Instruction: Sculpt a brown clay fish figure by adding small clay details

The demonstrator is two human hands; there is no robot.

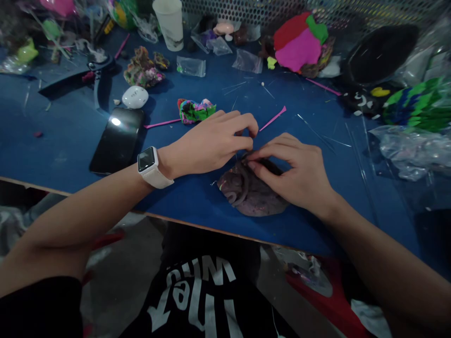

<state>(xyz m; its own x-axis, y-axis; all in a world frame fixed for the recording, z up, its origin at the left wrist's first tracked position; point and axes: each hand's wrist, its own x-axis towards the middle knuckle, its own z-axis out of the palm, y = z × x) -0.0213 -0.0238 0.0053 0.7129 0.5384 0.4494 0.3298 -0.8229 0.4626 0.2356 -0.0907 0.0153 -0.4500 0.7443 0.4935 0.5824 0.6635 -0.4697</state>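
Note:
A dark grey-brown lump of clay (260, 197) with coiled strips on its left part lies near the table's front edge. My right hand (299, 171) rests over its upper right side, thumb and fingertips pinched together at the top of the clay. Just above and left of it is my left hand (218, 141), its fingers curled and the fingertips close to the clay's top; what they hold, if anything, is too small to make out. A multicoloured clay piece (196, 111) lies right behind my left hand.
On the blue table (169, 202) are a black phone (118, 140), a white oval case (135, 96), a black curved tool (97, 80), a paper cup (169, 26), small plastic bags (191, 66), pink sticks (273, 118), a red and pink clay mass (298, 44) and clear wrap (416, 148).

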